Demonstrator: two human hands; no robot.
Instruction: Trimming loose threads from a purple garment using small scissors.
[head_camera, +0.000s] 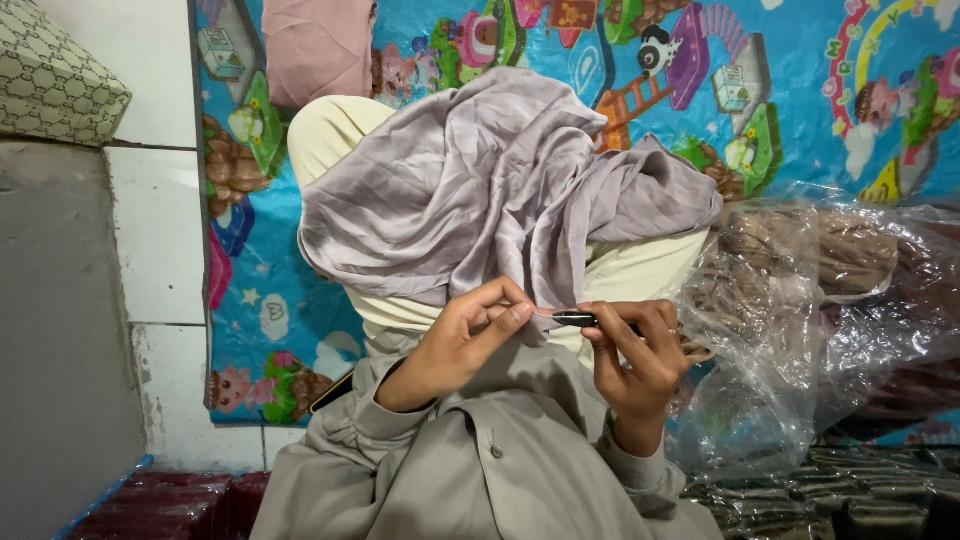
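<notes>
grey satin cloth (490, 190), crumpled and glossy, lies draped over the person's lap on top of a pale cream fabric (330, 135), and its lower edge hangs down right where the two hands meet. the left hand (462, 340) is closed in a pinch, thumb and forefinger squeezed on a thin thread or a bit of the cloth's edge; which of the two is too small to tell. the right hand (635, 355) is curled shut around a small black slender tool (575, 319), whose tip pokes out toward the left hand.

the tool's long axis runs nearly level, left to right, and its tip stops just beside the left fingertips (517, 313), near them but seemingly not touching. so the pinched spot sits directly to the left of the tool's point, at about the same height, with the cloth's edge just above both. the two hands are equally close to that edge.

a clear crinkled plastic bag (800, 330) holding brownish fabric sits to the right, near the right hand. under everything lies a bright blue cartoon play mat (800, 60).
</notes>
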